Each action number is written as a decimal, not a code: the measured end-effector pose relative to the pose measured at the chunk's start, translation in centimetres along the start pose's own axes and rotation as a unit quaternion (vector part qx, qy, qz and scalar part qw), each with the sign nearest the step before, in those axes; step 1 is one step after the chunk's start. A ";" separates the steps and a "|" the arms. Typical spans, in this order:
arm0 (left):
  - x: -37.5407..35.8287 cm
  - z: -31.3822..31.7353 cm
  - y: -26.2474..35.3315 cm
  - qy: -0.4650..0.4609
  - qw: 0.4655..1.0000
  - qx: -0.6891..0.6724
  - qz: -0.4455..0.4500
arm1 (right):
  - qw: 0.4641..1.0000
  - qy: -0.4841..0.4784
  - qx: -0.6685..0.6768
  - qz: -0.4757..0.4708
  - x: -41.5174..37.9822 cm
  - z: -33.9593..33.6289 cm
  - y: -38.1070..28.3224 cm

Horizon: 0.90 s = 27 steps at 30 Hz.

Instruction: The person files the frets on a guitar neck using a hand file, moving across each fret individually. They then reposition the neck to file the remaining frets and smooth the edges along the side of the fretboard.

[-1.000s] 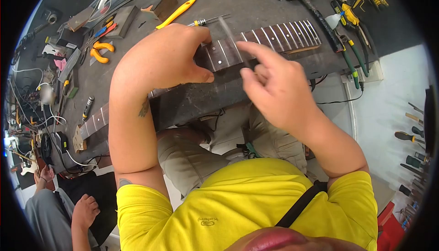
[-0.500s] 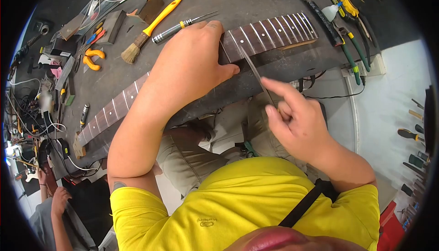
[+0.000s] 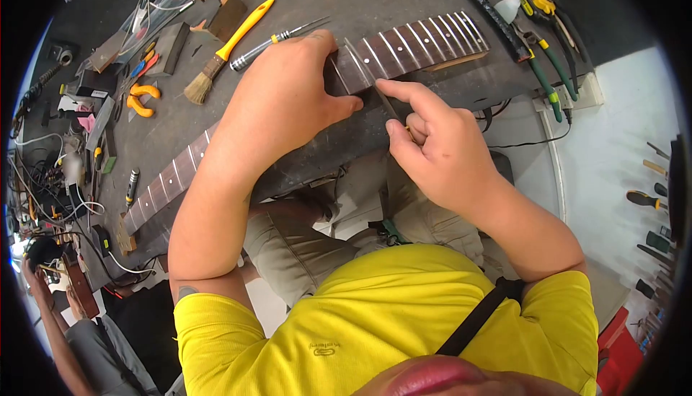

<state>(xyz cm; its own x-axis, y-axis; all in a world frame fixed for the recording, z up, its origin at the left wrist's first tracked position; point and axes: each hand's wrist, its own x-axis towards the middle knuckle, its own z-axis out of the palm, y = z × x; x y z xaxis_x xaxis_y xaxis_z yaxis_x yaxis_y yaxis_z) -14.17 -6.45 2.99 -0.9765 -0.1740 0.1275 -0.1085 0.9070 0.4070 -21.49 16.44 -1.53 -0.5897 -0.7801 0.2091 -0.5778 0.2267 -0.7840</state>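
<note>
A guitar neck [image 3: 425, 41] with a dark fretboard, metal frets and dot inlays lies slantwise along the front of the bench. My left hand [image 3: 299, 71] is closed over its middle, thumb on the near edge, hiding part of the fretboard. In my right hand [image 3: 440, 136] is a slim metal file [image 3: 360, 63], its handle mostly covered by my fingers. My index finger stretches along the file, which lies across the fretboard just right of my left hand, beside a fret.
On the bench [image 3: 317, 136] behind the neck are a yellow-handled brush [image 3: 229, 48], a precision screwdriver [image 3: 270, 46] and orange-handled pliers [image 3: 143, 100]. A hammer [image 3: 490, 17] and green-handled cutters [image 3: 551, 82] lie at the right. Another person's arm [image 3: 54, 331] shows lower left.
My right hand has moved left and up, carrying the file farther across the fretboard, closer to my left hand. My left hand keeps its hold. The other person's hands have shifted.
</note>
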 end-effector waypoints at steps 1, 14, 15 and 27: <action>0.0 -0.1 0.1 -0.009 1.000 -0.005 -0.006 | 1.000 -0.006 0.011 0.018 0.3 0.0 -0.1; -0.2 0.0 -0.2 0.000 1.000 -0.022 -0.008 | 1.000 -0.010 -0.010 0.016 -1.5 -0.5 -0.4; -0.2 0.0 -0.2 0.001 1.000 -0.023 -0.010 | 0.999 -0.019 -0.025 0.026 -2.7 -0.9 -0.6; -0.2 -0.1 -0.1 0.002 1.000 -0.019 -0.008 | 0.998 -0.020 0.007 0.053 -2.9 -0.8 -1.1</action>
<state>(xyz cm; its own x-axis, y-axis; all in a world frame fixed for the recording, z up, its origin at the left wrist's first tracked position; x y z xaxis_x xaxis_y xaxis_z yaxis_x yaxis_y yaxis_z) -13.96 -6.49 3.00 -0.9738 -0.1898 0.1252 -0.1162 0.8886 0.4437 -19.62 18.92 -0.79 -0.6243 -0.7746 0.1012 -0.5055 0.3019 -0.8083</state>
